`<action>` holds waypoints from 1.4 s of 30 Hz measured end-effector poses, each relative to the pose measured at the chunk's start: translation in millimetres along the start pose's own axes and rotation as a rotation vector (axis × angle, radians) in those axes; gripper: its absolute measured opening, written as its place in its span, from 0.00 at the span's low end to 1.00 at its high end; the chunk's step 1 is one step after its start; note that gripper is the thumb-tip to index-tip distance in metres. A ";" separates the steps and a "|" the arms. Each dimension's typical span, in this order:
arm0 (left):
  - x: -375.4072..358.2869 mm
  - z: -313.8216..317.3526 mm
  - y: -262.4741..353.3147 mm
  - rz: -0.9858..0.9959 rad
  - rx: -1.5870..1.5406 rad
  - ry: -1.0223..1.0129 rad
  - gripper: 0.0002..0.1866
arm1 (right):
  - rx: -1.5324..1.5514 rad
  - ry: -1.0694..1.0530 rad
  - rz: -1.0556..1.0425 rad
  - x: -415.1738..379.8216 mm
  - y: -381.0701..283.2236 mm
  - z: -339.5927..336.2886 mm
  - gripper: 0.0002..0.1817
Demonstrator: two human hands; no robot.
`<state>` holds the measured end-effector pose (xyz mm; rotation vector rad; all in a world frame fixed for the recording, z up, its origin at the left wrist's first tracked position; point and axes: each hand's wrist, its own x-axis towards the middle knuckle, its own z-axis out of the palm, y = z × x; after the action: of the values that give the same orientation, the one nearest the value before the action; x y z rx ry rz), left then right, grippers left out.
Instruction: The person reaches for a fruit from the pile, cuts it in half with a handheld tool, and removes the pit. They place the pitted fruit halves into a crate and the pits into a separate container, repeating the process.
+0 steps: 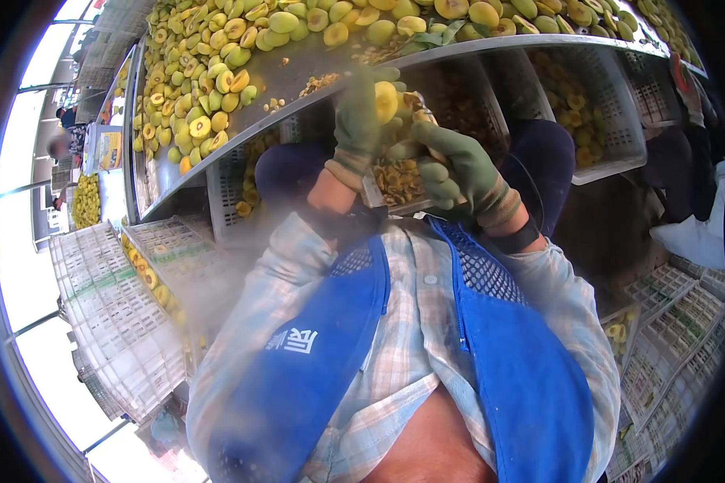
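Note:
My left hand [358,129], in a green work glove and partly blurred, grips a yellow-fleshed fruit half [385,102], apparently apricot or plum. Beside it, my right hand [461,161], gloved too, is closed around a small hand tool [424,117]; its end lies near the fruit and most of it is hidden by the fingers. Both hands are above my lap, in front of the table edge. Below them, a container holds brownish-yellow fruit pieces or pits [398,182].
A metal table [290,76] carries a large heap of green-yellow fruit [209,88], many halved. Under it stand crates of fruit, including a white crate [612,121] at right. Stacked crates [117,314] flank me. Another person's gloved hand [688,92] shows at far right.

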<state>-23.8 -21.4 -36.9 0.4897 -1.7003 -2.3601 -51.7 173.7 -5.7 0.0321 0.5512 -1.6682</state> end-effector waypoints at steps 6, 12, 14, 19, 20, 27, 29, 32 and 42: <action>-5.4 -32.1 14.1 0.122 0.245 0.262 0.26 | -0.595 0.556 -0.040 22.5 9.9 -12.8 0.22; -54.8 -163.3 61.1 0.280 0.901 0.581 0.18 | -1.014 0.204 -0.103 35.3 16.5 -13.4 0.10; -61.2 -219.9 67.3 0.250 1.243 0.707 0.19 | -0.906 0.236 -0.007 46.4 21.1 1.9 0.10; -31.7 -233.1 102.3 0.165 1.414 0.697 0.19 | -0.666 0.311 0.169 77.4 31.4 14.4 0.18; -9.1 -246.7 95.7 0.128 1.317 0.694 0.23 | -0.695 0.318 0.166 81.5 32.3 16.9 0.19; 130.1 -270.8 69.5 -0.238 1.617 0.636 0.39 | -0.649 0.429 0.151 94.2 25.6 34.4 0.17; 134.5 -273.2 62.9 -0.169 1.589 0.646 0.36 | -0.658 0.419 0.151 95.3 24.1 31.1 0.17; 125.0 -264.5 70.1 -0.097 1.408 0.596 0.30 | -0.640 0.419 0.119 99.3 25.5 24.5 0.17; -8.1 -119.6 105.2 0.660 1.028 -0.117 0.34 | -0.650 0.311 -0.118 108.7 -14.1 74.9 0.20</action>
<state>24.4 -158.1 29.5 -0.1114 -2.5238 -0.9816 -63.5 46.2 29.5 -0.2220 1.3312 -1.5343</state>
